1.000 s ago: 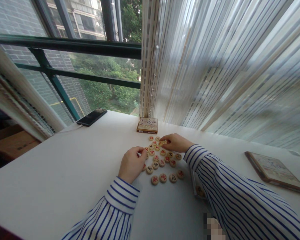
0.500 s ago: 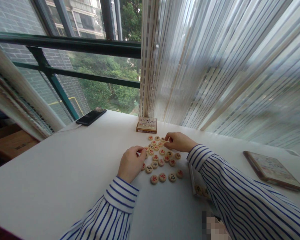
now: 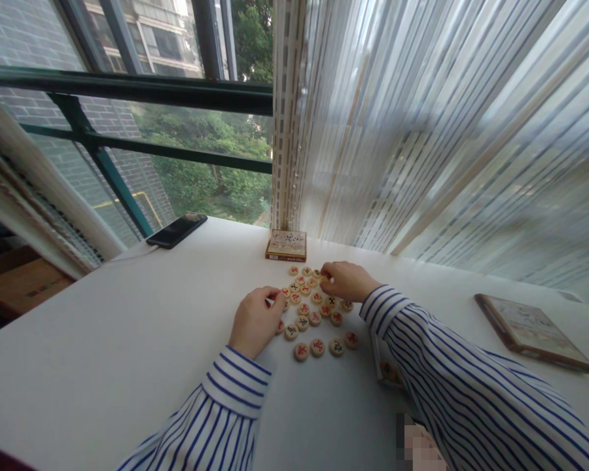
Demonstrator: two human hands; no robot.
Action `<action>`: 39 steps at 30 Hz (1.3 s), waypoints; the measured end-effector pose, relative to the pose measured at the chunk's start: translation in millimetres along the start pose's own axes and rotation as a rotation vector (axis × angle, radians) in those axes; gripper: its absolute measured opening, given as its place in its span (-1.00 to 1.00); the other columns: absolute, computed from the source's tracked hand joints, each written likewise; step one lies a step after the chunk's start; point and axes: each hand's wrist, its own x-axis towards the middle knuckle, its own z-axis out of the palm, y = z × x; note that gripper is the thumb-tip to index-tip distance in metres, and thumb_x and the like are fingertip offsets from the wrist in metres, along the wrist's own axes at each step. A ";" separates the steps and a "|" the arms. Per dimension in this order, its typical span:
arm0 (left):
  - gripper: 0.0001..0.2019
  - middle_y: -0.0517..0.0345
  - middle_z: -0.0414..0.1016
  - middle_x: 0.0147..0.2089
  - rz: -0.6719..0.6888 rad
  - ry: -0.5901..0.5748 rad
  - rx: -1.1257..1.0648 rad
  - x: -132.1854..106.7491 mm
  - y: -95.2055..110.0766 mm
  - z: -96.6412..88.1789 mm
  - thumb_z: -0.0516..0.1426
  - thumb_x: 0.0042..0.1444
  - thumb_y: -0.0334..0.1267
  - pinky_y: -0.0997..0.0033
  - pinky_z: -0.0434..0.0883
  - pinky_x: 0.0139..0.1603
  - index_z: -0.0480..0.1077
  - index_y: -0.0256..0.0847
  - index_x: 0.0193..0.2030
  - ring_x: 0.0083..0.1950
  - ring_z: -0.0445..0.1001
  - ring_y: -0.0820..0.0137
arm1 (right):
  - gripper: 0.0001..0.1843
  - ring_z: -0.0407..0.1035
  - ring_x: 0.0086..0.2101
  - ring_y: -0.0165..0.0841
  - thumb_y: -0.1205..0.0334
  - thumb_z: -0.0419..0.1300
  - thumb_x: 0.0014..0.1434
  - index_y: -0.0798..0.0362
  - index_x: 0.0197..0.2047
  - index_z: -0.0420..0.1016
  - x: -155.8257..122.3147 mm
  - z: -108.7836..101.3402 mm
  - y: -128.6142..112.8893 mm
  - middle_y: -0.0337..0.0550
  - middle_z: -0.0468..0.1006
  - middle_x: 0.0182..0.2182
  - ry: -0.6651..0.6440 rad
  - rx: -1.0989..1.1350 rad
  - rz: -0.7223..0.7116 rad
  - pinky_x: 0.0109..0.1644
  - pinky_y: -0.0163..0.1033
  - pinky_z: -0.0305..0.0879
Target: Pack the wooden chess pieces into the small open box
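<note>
Nearest, the striped sleeves [image 3: 451,373] cross the white table [image 3: 103,340]; the right one overhangs part of a tray [image 3: 375,356] with a few pieces in it. Four pieces [image 3: 317,347] lie in a loose row with gaps between, just nearer than the main cluster [image 3: 303,309], where several touch. The left hand [image 3: 256,320] rests at the cluster's left rim, thumb and forefinger pinched together; whether they grip a piece I cannot tell. To its left, wide room runs to the table's edge. The right hand [image 3: 349,281] is at the far right of the cluster, fingertips curled nearly together, a yellowish piece [image 3: 325,280] at them; its grip is unclear. Right, well apart, lies a flat box [image 3: 535,332]. Farther back, a small box [image 3: 286,244] and phone [image 3: 177,231] sit near the back edge. Since half a second ago, the right sleeve has shifted left, covering more tray; the left hand has barely moved.
</note>
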 end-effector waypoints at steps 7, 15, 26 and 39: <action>-0.75 0.10 0.55 -0.36 -0.005 0.000 0.018 1.1 -0.7 0.9 0.02 0.06 -0.18 0.43 0.31 -0.33 0.49 -0.22 -0.33 -0.38 0.44 0.40 | -0.61 0.37 -0.49 -0.52 0.20 -0.06 0.21 0.05 0.07 0.35 -6.5 -10.1 13.6 -0.18 0.55 -0.27 -0.083 0.309 -0.055 -0.42 -0.41 0.26; -0.74 0.08 0.55 -0.33 -0.004 0.002 0.030 0.8 -2.3 1.2 0.01 0.07 -0.18 0.43 0.31 -0.30 0.49 -0.23 -0.30 -0.34 0.45 0.38 | -0.65 0.34 -0.51 -0.49 0.18 0.10 0.11 0.15 -0.07 0.46 -9.5 -5.4 18.9 -0.12 0.55 -0.36 -0.029 0.394 -0.039 -0.41 -0.37 0.26; -0.74 0.08 0.54 -0.35 0.012 0.011 0.074 1.8 -4.4 1.8 0.00 0.07 -0.18 0.43 0.32 -0.31 0.48 -0.22 -0.32 -0.34 0.45 0.37 | -0.77 0.38 -0.42 -0.40 0.14 0.14 0.03 0.02 -0.24 0.49 -10.7 7.1 19.6 -0.18 0.56 -0.29 0.038 0.215 -0.059 -0.32 -0.32 0.22; -0.73 0.06 0.55 -0.33 0.009 0.001 0.088 1.4 -3.7 0.5 0.00 0.08 -0.18 0.42 0.33 -0.30 0.49 -0.23 -0.30 -0.33 0.45 0.36 | -0.73 0.40 -0.34 -0.30 0.07 0.09 0.08 -0.02 -0.19 0.46 -13.8 2.9 10.8 -0.12 0.55 -0.35 0.007 -0.013 -0.050 -0.33 -0.30 0.15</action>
